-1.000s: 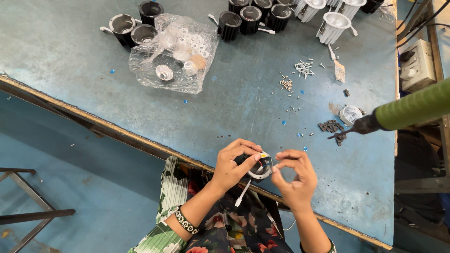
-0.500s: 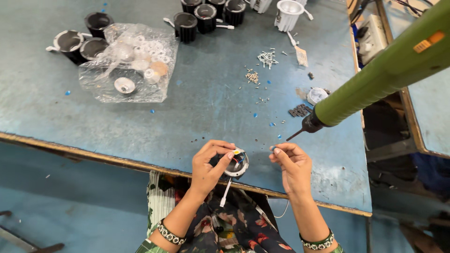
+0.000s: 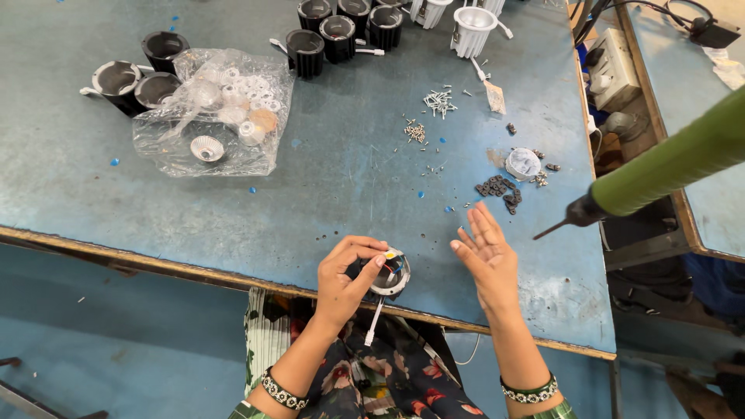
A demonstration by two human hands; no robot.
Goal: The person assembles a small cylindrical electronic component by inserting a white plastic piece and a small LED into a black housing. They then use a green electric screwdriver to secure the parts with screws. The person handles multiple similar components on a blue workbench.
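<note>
My left hand [image 3: 345, 275] grips a small round black lamp housing [image 3: 390, 273] with coloured wires and a white lead hanging below it, held just above the near edge of the blue table [image 3: 326, 186]. My right hand [image 3: 485, 260] is open beside it, fingers spread and pointing up, holding nothing. A green electric screwdriver [image 3: 660, 171] hangs in the air to the right of that hand, tip pointing toward it, a short gap away.
A clear plastic bag of white reflector parts [image 3: 213, 116] lies at the left. Black lamp housings [image 3: 337, 31] and white ones [image 3: 472, 27] stand at the back. Loose screws [image 3: 438, 101], black washers [image 3: 500, 190] and a round white disc [image 3: 522, 163] lie mid-right. A switch box [image 3: 613, 70] sits by the right edge.
My right hand has let go of the housing and opened, moving right toward the screwdriver. The left hand keeps its hold. The view has shifted left across the table.
</note>
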